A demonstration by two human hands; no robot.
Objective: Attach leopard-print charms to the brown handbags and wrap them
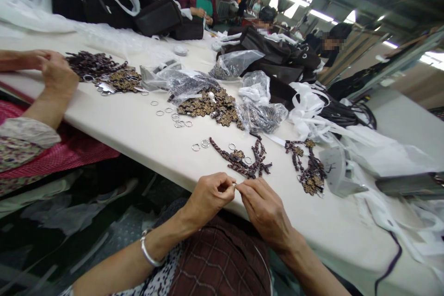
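Observation:
My left hand [212, 196] and my right hand [262, 204] meet fingertip to fingertip over the table's front edge. Both are pinched closed on a small metal piece [235, 185], too small to make out fully. Just beyond them lie dark beaded strands [255, 162] with a flower-shaped piece [238, 153] among them. Silver rings [205, 143] rest to the left of the strands. Further back sits a pile of gold-and-dark flower pieces [208, 105]. Strands with flower pieces attached [310, 173] lie to the right.
A co-worker's hands [58, 71] are at the left, near another pile of strands [93, 64]. Plastic bags of parts [263, 113] lie mid-table. A grey metal holder [338, 171] stands right. Dark bags [270, 53] and other people are behind.

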